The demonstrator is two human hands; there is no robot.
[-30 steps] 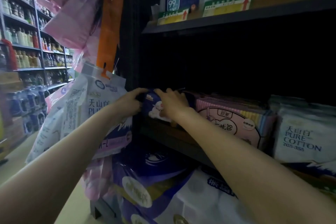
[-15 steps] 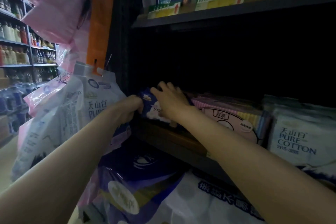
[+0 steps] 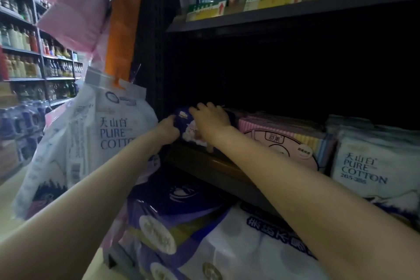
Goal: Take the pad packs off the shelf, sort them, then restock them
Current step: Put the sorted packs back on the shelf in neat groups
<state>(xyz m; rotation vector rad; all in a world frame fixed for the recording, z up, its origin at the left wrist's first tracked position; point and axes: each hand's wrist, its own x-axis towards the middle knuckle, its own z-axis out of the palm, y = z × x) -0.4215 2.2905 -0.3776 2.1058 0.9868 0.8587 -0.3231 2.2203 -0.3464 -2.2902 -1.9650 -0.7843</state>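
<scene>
A dark blue pad pack (image 3: 188, 124) with a white and pink picture stands at the left end of the dim middle shelf (image 3: 218, 166). My left hand (image 3: 168, 129) grips its left edge with curled fingers. My right hand (image 3: 211, 118) lies over its top and right side, fingers bent round the top. To the right stand pink striped pad packs (image 3: 279, 141), then white PURE COTTON packs (image 3: 372, 163). The back of the shelf is too dark to make out.
A white PURE COTTON bag (image 3: 109, 134) hangs at the shelf's left end, pink bags (image 3: 75, 2) above it. Large purple and white tissue packs (image 3: 193, 234) fill the space below. The upper shelf (image 3: 284, 13) carries price tags. Bottle shelves (image 3: 27, 52) line the aisle at left.
Both hands stay on the blue pack. The left hand's fingers have curled from the top down round its left edge. The view has shifted slightly.
</scene>
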